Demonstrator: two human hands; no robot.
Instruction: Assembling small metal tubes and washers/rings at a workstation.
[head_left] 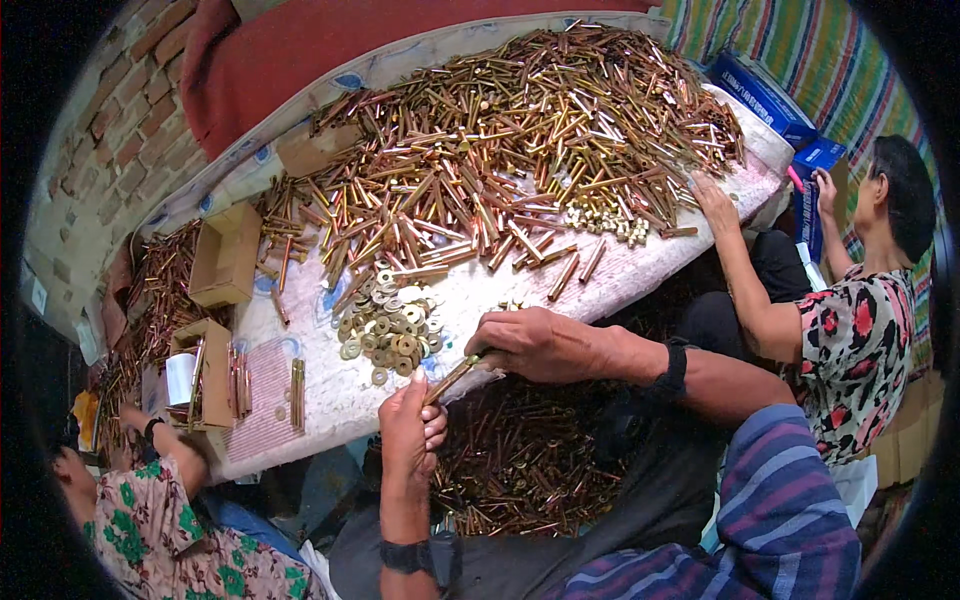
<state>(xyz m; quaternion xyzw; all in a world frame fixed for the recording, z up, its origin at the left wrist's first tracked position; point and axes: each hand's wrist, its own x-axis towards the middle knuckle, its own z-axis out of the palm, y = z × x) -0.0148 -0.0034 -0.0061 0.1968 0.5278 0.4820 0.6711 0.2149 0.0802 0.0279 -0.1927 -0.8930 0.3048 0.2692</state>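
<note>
The washer heap (400, 322) is made of thin metal discs, some dull and brassy, others paler and brighter. In front of this heap, the held rod (452, 381) looks like smooth, yellowish metal. Beyond the heap, the big rod pile (540, 130) is glossy metal with coppery and golden glints; to its right, the small nuts (612, 224) are shiny pale metal. Around the heap spreads matt, creased cloth (325, 405); to its left, the open box (225, 255) is matt brown cardboard
</note>
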